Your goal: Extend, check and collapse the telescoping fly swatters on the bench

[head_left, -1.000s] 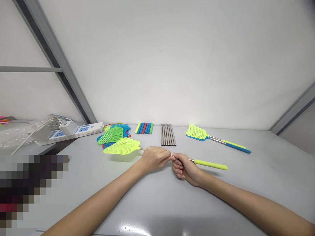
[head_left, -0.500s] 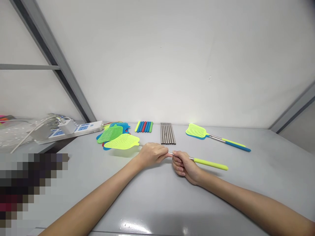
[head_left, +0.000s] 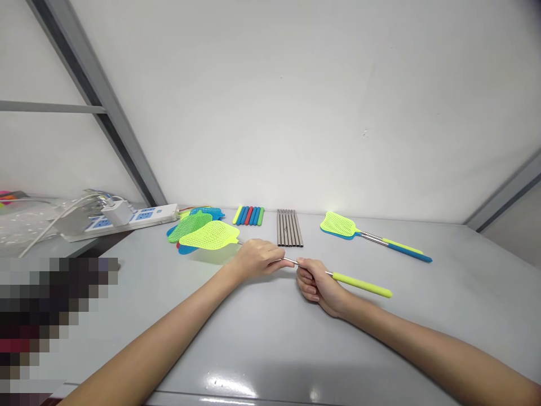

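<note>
Both hands hold one yellow fly swatter [head_left: 213, 235] with a metal shaft, a little above the grey table [head_left: 270, 344]. My left hand [head_left: 258, 259] is closed on the shaft near the perforated head. My right hand [head_left: 318, 286] wraps round the same shaft, just before the yellow grip [head_left: 363, 285], which sticks out to the right. A short piece of bare shaft shows between the two hands. Behind the left hand, a row of metal tubes [head_left: 289, 228] lies side by side. Green and blue swatter heads [head_left: 190, 226] are piled beneath and behind the yellow head.
Several coloured grips [head_left: 249, 216] lie in a row near the wall. Two swatters, one yellow [head_left: 340, 224] and one blue [head_left: 409, 252], rest together at the right. A power strip [head_left: 154, 215] with a plugged-in white adapter [head_left: 118, 212] and clear plastic wrap [head_left: 34, 223] are at the left.
My left hand has moved slightly left along with the swatter head, and more bare shaft shows between the hands. My right hand has stayed nearly in place. The view has shifted slightly.
</note>
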The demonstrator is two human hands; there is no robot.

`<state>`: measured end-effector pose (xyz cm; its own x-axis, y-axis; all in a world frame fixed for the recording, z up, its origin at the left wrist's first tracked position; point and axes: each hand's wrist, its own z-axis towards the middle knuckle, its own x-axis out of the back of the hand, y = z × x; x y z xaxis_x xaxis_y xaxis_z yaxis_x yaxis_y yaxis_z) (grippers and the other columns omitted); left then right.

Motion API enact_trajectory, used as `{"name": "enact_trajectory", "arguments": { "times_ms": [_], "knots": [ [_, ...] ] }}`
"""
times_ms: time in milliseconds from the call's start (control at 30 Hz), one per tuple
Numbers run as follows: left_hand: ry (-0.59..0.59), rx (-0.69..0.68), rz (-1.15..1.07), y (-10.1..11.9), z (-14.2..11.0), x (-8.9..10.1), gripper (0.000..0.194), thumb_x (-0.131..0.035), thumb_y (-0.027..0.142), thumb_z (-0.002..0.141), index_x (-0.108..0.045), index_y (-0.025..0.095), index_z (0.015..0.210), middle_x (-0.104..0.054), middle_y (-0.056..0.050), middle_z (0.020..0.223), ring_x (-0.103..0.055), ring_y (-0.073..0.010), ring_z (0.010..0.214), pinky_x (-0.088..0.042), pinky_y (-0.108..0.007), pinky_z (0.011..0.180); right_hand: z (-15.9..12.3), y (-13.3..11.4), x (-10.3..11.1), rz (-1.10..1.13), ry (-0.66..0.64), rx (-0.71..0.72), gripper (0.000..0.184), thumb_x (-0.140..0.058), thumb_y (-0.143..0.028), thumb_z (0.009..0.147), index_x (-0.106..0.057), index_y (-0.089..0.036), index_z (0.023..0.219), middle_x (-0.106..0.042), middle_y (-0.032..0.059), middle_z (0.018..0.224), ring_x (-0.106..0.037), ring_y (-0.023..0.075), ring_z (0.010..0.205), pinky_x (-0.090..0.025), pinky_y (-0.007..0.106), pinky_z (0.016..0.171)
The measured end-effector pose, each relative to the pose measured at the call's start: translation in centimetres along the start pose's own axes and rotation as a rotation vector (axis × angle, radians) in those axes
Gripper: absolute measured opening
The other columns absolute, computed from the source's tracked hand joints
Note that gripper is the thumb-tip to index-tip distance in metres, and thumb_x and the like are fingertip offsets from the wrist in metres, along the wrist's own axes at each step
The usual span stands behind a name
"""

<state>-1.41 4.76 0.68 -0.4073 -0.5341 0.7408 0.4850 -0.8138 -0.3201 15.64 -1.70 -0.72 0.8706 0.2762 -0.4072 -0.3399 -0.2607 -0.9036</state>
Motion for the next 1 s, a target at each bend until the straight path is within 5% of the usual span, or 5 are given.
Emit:
{"name": "enact_trajectory", "arguments": {
  "times_ms": [567, 1000],
  "knots": [
    [-0.019, 0.037, -0.010, -0.8, -0.3, 0.0, 0.042, -0.040, 0.046, 0.083, -0.045, 0.017, 0.053, -0.049, 0.003, 0.043, -0.045, -0.0086, 0.042, -0.023, -0.023, 0.044, 0.1, -0.1, 0.0, 0.026, 0.014, -0.002, 0.036, -0.048, -0.036, 0.076, -0.029, -0.019, 0.051, -0.019, -0.0093, 0.043, -0.017, 0.0044, 0.035, -0.011, 0.017, 0.031],
    [-0.072, 0.205, -0.052, 2.1, -0.9, 0.0, 0.041, -0.037, 0.042, 0.085, -0.045, 0.017, 0.054, -0.051, 0.002, 0.047, -0.046, -0.0097, 0.044, -0.020, -0.024, 0.044, -0.4, 0.2, 0.4, 0.064, -0.044, -0.005, 0.037, -0.047, -0.032, 0.076, -0.031, -0.018, 0.046, -0.024, -0.0074, 0.039, -0.025, 0.0062, 0.035, -0.020, 0.018, 0.031]
  ]
}}
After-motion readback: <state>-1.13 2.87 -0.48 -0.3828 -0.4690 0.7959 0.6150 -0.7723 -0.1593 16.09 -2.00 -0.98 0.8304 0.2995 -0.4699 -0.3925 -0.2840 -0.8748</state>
